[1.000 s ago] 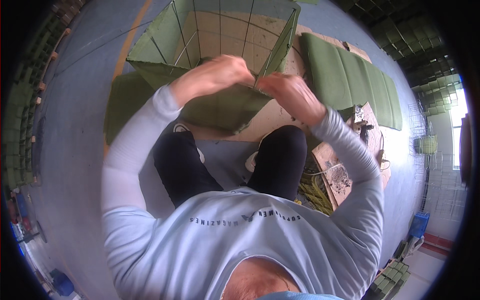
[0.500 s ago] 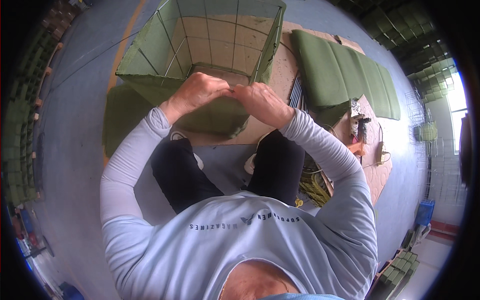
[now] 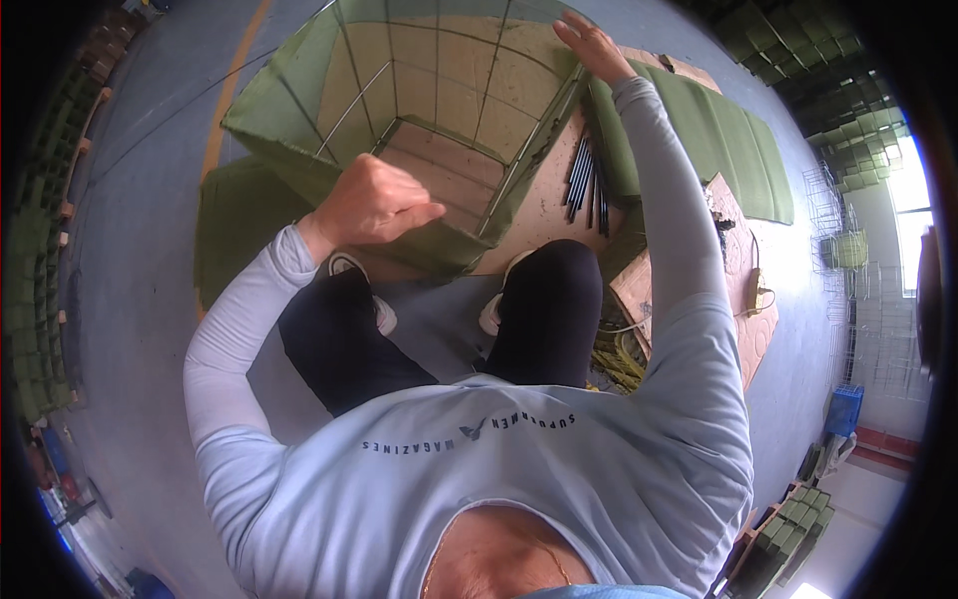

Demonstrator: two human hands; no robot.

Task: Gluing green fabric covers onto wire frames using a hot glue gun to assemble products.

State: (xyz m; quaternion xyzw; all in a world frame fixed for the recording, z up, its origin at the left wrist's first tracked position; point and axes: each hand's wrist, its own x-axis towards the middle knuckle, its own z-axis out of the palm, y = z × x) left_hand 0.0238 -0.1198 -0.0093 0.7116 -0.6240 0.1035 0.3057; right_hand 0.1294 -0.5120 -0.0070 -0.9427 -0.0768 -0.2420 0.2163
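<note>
A large open box of metal wire lined with green fabric (image 3: 274, 95) stands in front of my feet, tilted and open toward me. My left hand (image 3: 374, 205) is closed in a fist at the box's near edge, thumb pointing right. Whatever it may grip is hidden by the fingers. Stretched far forward, my right hand (image 3: 591, 48) is at the box's right upper corner with its fingers extended and apart. It appears to touch or nearly touch the fabric there; contact is unclear.
Several thin black rods (image 3: 587, 185) lie on cardboard right of the box. Beyond them is a padded green panel (image 3: 704, 145). Yellow-green cord (image 3: 621, 361) is heaped by my right knee. Green stacks (image 3: 35, 260) line the left; a blue bin (image 3: 844, 409) stands far right.
My hands were together at the box's near edge; they have parted. The right hand has swung forward and right to the corner, the left slightly nearer. The box has shifted toward me and turned a little.
</note>
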